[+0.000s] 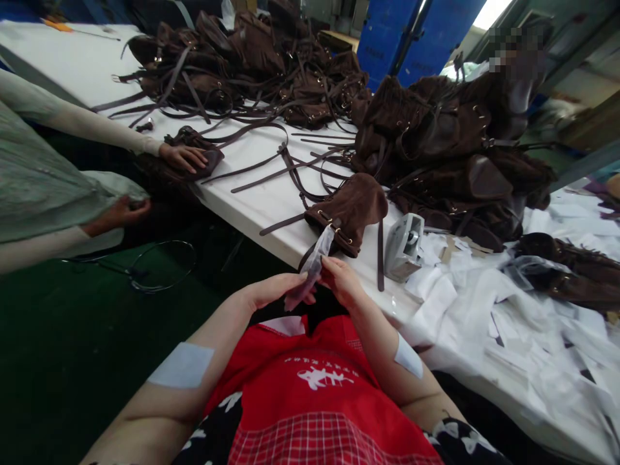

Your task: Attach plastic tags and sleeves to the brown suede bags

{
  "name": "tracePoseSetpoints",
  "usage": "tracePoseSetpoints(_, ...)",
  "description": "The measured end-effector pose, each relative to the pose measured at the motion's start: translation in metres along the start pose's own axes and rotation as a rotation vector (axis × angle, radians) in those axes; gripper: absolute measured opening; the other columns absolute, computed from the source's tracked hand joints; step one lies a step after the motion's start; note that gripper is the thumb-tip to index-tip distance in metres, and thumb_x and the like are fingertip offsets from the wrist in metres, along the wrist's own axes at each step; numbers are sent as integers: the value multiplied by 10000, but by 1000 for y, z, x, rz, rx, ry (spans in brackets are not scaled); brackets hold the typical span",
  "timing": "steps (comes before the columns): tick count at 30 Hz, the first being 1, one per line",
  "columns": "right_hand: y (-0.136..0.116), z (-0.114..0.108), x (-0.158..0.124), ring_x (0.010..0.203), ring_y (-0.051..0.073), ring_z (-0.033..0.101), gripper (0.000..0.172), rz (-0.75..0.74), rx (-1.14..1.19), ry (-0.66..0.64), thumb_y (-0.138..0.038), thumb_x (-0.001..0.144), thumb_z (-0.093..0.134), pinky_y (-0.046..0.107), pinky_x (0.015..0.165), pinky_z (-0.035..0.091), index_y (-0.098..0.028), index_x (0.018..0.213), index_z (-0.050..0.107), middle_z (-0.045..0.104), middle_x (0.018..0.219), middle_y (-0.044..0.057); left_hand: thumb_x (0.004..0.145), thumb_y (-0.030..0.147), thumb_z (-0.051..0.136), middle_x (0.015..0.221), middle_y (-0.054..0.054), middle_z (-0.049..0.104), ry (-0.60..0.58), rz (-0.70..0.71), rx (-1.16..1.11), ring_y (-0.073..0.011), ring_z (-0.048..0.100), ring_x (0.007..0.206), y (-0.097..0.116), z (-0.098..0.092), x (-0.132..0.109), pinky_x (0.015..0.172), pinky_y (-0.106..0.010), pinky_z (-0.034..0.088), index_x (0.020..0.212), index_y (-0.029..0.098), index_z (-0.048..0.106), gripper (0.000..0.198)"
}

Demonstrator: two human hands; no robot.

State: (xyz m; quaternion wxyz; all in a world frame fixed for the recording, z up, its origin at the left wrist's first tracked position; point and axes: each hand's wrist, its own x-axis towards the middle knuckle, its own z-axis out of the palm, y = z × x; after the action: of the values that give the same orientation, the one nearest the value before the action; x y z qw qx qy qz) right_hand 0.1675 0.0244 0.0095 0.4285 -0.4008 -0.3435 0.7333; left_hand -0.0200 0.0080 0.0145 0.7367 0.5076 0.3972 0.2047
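A crumpled strip of clear plastic film (320, 253) is between my two hands at the table's near edge. My left hand (290, 284) is closed around its lower end, the thumb on top and the other fingers partly hidden beneath. My right hand (340, 279) pinches it from the right side. The film's upper end lies against the opening of a small dark-brown drawstring bag (356, 206). This bag rests on its side on the white table (254, 216), brass-coloured eyelets towards me, its long straps trailing to the left.
Piles of similar brown bags stand at the back (256, 45) and right (431, 123). A grey tape dispenser (405, 245) sits right of my hands, near scattered white papers (465, 303). At left, a co-worker's hand (183, 157) rests on another bag. Blue cabinets (392, 39) stand behind.
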Motion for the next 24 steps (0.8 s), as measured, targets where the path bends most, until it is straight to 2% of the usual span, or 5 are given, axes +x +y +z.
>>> tracePoseSetpoints(2,3,2,2,523,102,532,358,-12,-3,41,-504,689,771,225,522,402,-165,697,654,624,579,-21,814,667,566,815,-122,748,2,-35,-120,-225,697,748,-9,8,-9,748,-358,534,980,104,671,596)
tracePoseSetpoints(5,8,2,8,497,100,506,376,-19,-24,119,-523,663,773,226,495,371,-173,682,636,601,549,-29,826,682,535,716,-93,727,63,-20,-109,-201,686,656,-11,17,-9,679,-336,541,929,106,647,595)
tracePoseSetpoints(8,7,0,14,464,92,469,403,-30,-44,152,-550,646,767,223,467,333,-177,667,618,576,513,-32,839,694,493,726,-92,729,119,-4,-47,-199,685,619,-8,19,-1,602,-311,533,964,115,617,605)
tracePoseSetpoints(14,-11,0,21,439,93,480,405,-85,-120,96,-552,656,754,224,451,334,-181,685,594,562,505,-37,883,645,453,721,-56,714,203,71,8,-153,647,523,1,16,16,500,-245,475,934,150,569,511)
tracePoseSetpoints(24,-29,4,45,367,86,373,436,-243,-248,301,-594,755,620,230,370,265,-197,597,532,451,420,-60,900,633,422,692,-58,706,265,151,59,-155,645,499,16,17,39,452,-226,437,953,139,610,532)
